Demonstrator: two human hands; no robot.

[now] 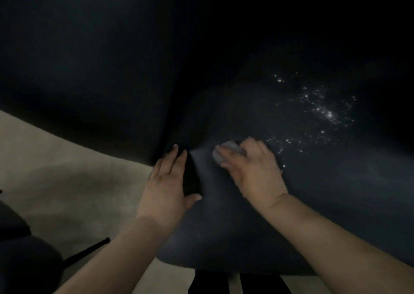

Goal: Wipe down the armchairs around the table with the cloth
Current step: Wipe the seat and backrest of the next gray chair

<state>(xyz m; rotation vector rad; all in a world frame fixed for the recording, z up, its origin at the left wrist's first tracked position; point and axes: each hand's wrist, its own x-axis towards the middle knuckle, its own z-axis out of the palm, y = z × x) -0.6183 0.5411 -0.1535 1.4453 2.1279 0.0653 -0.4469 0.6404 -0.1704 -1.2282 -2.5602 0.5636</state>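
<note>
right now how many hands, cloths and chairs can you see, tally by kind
Hands: 2, the left hand resting flat at the seat crease and the right hand gripping the cloth.
Cloths: 1, a grey cloth.
Chairs: 2, the dark armchair being wiped and part of another dark chair at lower left.
Total: 5

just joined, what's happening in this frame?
A person is wiping a dark armchair. The right hand holds a small grey cloth bunched under its fingers and presses it on the seat near the crease at the chair's left side. The left hand lies flat with straight fingers beside that crease, seemingly bracing or spreading the upholstery. Bright specks, droplets or crumbs, I cannot tell which, lie on the seat to the right of the cloth, not yet wiped.
</note>
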